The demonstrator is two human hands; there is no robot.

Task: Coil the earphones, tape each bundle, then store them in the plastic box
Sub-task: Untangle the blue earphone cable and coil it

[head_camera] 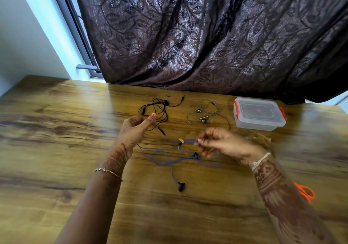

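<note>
Purple earphones [169, 156] lie loosely spread on the wooden table [56, 130], with one black earbud hanging toward me at the front. My left hand [134, 129] pinches one end of the purple cable near its plug. My right hand [216, 143] pinches the cable beside a small yellow tag. Black earphones [160, 110] lie uncoiled behind my left hand. Grey earphones [207, 114] lie tangled behind my right hand. The plastic box [259, 113], clear with orange clips, stands lidded at the right rear.
Orange scissors [306, 193] lie right of my right forearm. A clear, blurred object [260, 138] sits just behind my right wrist. A dark patterned curtain [207, 36] hangs over the table's far edge.
</note>
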